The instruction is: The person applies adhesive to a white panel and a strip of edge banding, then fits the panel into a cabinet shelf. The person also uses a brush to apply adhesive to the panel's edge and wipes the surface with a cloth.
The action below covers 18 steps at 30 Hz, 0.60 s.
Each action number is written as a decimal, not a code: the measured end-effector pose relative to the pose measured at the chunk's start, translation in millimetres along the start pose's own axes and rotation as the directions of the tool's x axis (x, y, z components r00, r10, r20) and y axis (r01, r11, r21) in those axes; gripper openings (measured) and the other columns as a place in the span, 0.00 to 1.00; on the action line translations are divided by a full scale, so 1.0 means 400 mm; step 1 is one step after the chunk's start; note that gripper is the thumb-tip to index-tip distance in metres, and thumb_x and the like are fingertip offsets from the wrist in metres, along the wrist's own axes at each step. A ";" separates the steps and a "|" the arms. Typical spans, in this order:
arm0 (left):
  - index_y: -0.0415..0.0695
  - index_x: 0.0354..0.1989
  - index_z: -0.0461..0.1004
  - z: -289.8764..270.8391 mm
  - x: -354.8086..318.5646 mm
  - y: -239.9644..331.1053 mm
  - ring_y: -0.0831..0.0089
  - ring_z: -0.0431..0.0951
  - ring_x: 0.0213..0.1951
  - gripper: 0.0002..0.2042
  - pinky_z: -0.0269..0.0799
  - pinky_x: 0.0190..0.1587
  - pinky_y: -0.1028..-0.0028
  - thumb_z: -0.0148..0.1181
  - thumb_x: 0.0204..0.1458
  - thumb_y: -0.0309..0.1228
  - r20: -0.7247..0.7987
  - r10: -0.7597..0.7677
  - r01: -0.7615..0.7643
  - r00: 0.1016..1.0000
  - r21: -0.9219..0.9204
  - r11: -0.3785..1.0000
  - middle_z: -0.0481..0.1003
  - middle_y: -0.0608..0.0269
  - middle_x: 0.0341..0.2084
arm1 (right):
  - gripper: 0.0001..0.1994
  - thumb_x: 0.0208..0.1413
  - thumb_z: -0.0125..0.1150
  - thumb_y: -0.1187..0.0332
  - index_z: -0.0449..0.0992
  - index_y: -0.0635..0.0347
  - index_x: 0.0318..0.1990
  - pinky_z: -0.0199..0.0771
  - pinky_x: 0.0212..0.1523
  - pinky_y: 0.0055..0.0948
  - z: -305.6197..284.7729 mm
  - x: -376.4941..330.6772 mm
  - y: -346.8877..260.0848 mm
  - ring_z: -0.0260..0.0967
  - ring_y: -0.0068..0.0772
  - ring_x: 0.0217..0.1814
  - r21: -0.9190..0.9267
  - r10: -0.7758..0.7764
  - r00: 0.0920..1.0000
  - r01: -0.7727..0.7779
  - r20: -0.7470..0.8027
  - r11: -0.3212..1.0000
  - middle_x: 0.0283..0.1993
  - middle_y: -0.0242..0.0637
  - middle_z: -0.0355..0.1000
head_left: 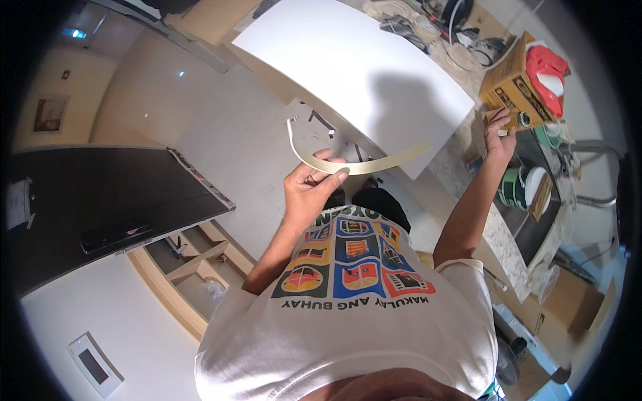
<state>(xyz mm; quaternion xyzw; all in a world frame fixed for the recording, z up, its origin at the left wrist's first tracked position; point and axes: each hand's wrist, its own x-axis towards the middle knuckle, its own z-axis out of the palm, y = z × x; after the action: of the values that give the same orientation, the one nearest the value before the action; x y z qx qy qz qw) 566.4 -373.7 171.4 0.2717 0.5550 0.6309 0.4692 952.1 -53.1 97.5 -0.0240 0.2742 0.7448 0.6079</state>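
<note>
A thin, flexible cream strip (381,164), like edge banding, is pinched in my left hand (311,184). It bows in a curve, one end rising at the left and the other reaching right over the white panel's near edge. My right hand (500,137) is stretched out to the right, beside a cardboard box (515,83) on the cluttered counter. Its fingers are curled around something small and pale that I cannot make out. Close to those fingertips is a small dark round piece with a light ring (523,119).
The large white panel (321,53) lies on a bench ahead. A red plastic bag (545,70) rests on the box. A green-and-white bucket (518,187) stands right of my arm. Tools and cables (461,40) clutter the far right. At left are a black panel (100,194) and a wooden compartment frame (194,267).
</note>
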 end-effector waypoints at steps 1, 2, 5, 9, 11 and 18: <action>0.30 0.58 0.71 0.011 0.018 -0.001 0.72 0.81 0.46 0.22 0.79 0.48 0.76 0.67 0.54 0.18 -0.041 0.017 -0.015 0.999 0.055 0.998 0.81 0.49 0.45 | 0.49 0.58 0.66 0.61 0.31 0.69 0.70 0.87 0.43 0.35 -0.005 0.056 -0.007 0.78 0.49 0.50 0.035 0.004 0.998 -0.002 -0.060 0.999 0.51 0.55 0.73; 0.31 0.58 0.71 0.021 0.045 -0.002 0.71 0.82 0.46 0.22 0.80 0.48 0.75 0.67 0.54 0.18 -0.059 0.059 -0.054 0.996 0.078 0.995 0.81 0.49 0.45 | 0.48 0.57 0.67 0.62 0.34 0.69 0.70 0.86 0.43 0.34 -0.019 0.116 -0.014 0.78 0.48 0.49 0.092 -0.015 0.994 0.025 -0.109 0.995 0.51 0.54 0.73; 0.32 0.54 0.75 0.042 0.121 -0.010 0.74 0.82 0.41 0.18 0.80 0.43 0.75 0.67 0.54 0.19 -0.129 0.116 -0.108 0.985 0.066 0.992 0.82 0.52 0.42 | 0.44 0.55 0.68 0.65 0.42 0.69 0.69 0.86 0.45 0.32 -0.045 0.238 -0.050 0.78 0.45 0.48 0.151 0.023 0.996 -0.010 -0.086 0.989 0.50 0.52 0.73; 0.33 0.48 0.78 0.089 0.269 -0.027 0.77 0.81 0.37 0.13 0.80 0.39 0.76 0.67 0.55 0.20 -0.111 0.138 -0.130 0.984 0.075 0.989 0.83 0.56 0.38 | 0.43 0.56 0.63 0.64 0.39 0.66 0.70 0.87 0.43 0.36 -0.053 0.309 -0.112 0.78 0.46 0.45 0.002 -0.072 0.997 0.072 -0.035 0.997 0.47 0.53 0.74; 0.33 0.48 0.79 0.104 0.323 -0.021 0.77 0.81 0.36 0.12 0.80 0.38 0.76 0.67 0.56 0.21 -0.111 0.179 -0.172 0.977 0.074 0.982 0.82 0.56 0.39 | 0.24 0.62 0.58 0.66 0.59 0.70 0.61 0.86 0.44 0.33 -0.051 0.311 -0.120 0.76 0.44 0.48 0.068 0.000 0.997 0.005 -0.075 0.998 0.48 0.51 0.73; 0.27 0.54 0.72 0.118 0.579 0.040 0.70 0.81 0.42 0.17 0.84 0.41 0.71 0.64 0.57 0.20 -0.099 0.268 -0.224 0.958 0.320 0.921 0.80 0.49 0.45 | 0.24 0.67 0.51 0.57 0.65 0.66 0.62 0.84 0.52 0.38 -0.073 0.249 -0.038 0.71 0.47 0.53 0.013 -0.134 0.988 0.133 0.076 0.991 0.53 0.56 0.68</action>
<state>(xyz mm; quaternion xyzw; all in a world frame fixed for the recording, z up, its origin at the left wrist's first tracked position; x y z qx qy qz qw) 506.9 -144.7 156.7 0.3635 0.6387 0.6091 0.2982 931.6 24.5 30.3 -0.0114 0.2516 0.7016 0.6666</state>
